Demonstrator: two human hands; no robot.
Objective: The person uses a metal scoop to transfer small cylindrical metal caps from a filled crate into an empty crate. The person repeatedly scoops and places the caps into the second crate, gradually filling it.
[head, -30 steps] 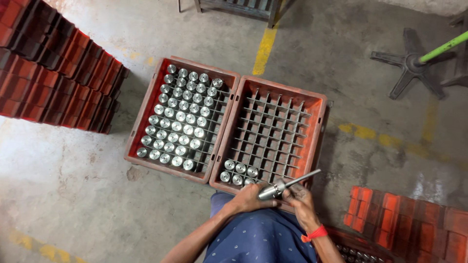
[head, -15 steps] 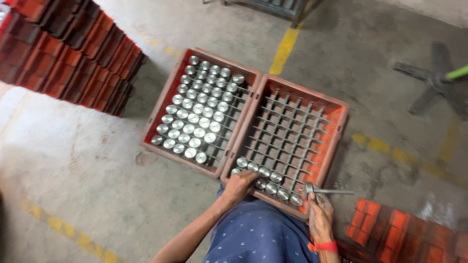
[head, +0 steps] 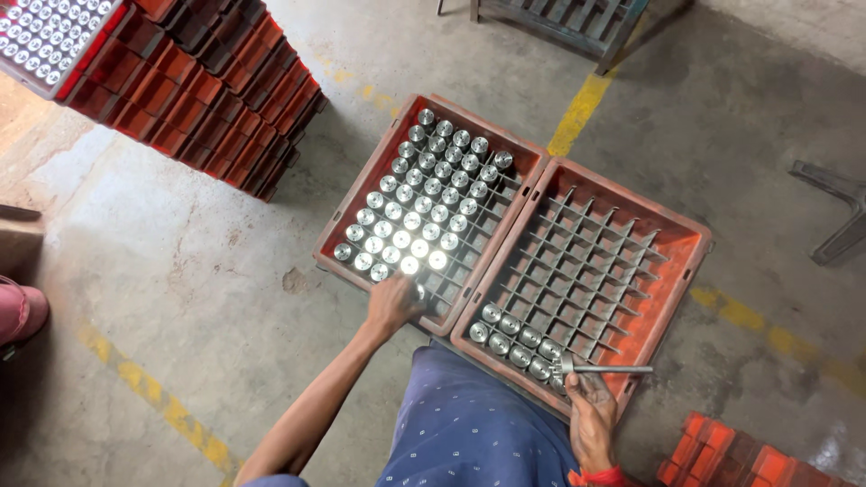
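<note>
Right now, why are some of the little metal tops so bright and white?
In the head view, light glares off the metal cylinders nearest the left hand, washing them white; the right crate looks duller; edges and the right hand are slightly soft.

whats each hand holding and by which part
The right hand grips a metal part with a thin rod at its disc-shaped head end, rod pointing away. The left hand reaches into the left crate; whether it grips a cylinder cannot be told.

One head-worn camera looks steeply down from standing height at the concrete floor (head: 225, 243), taking in two red gridded crates (head: 532, 194) side by side and both forearms below.
</note>
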